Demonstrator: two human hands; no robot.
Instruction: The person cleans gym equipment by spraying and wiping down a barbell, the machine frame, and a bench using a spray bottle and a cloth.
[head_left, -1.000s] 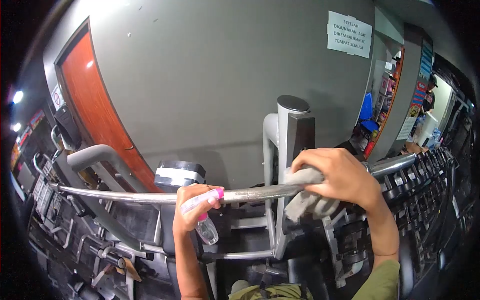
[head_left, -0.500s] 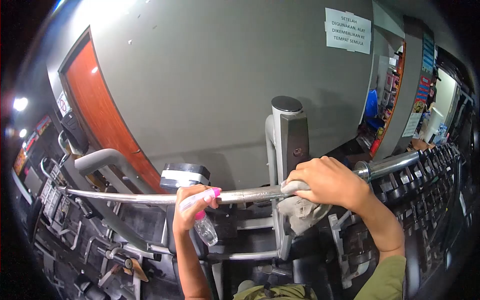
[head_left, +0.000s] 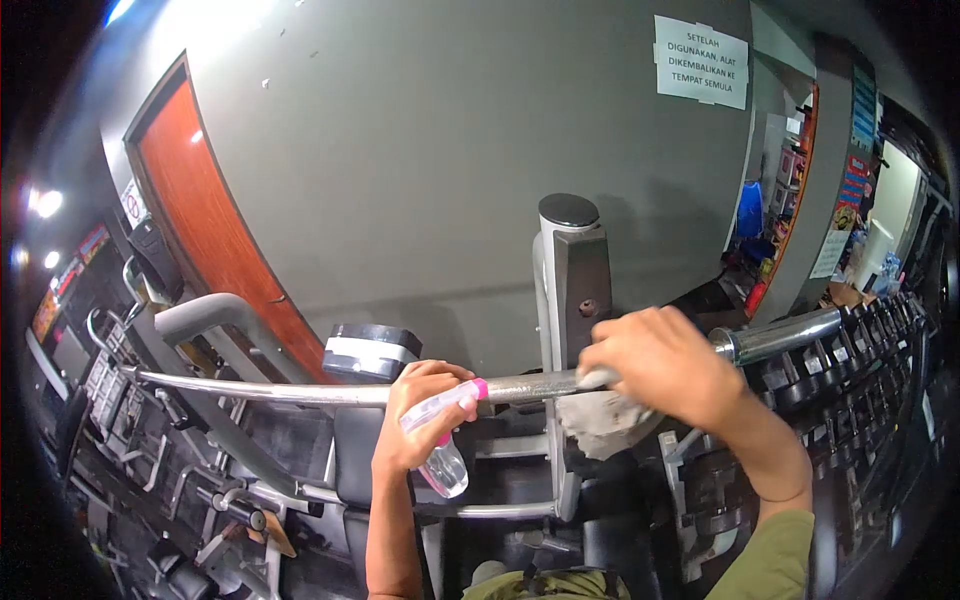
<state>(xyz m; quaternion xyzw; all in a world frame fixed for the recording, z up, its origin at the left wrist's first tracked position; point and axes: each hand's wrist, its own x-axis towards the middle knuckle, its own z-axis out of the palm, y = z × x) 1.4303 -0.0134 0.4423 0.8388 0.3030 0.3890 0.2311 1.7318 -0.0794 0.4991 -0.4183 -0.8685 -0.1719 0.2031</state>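
A long chrome barbell runs across the view at waist height. My left hand is closed around a clear spray bottle with a pink-and-white nozzle, and that hand rests against the bar near its middle. Farther right, my right hand grips a grey cloth pressed over the bar, its loose part hanging below. The bar's thick right sleeve sticks out past my right hand.
Behind the bar stands a grey machine post with a black cap. A black padded block sits left of it. Racks of dumbbells line the right side. An orange door and more gym machines are at left.
My left hand, with the spray bottle, has slid right along the bar. My right hand has shifted slightly right with the cloth.
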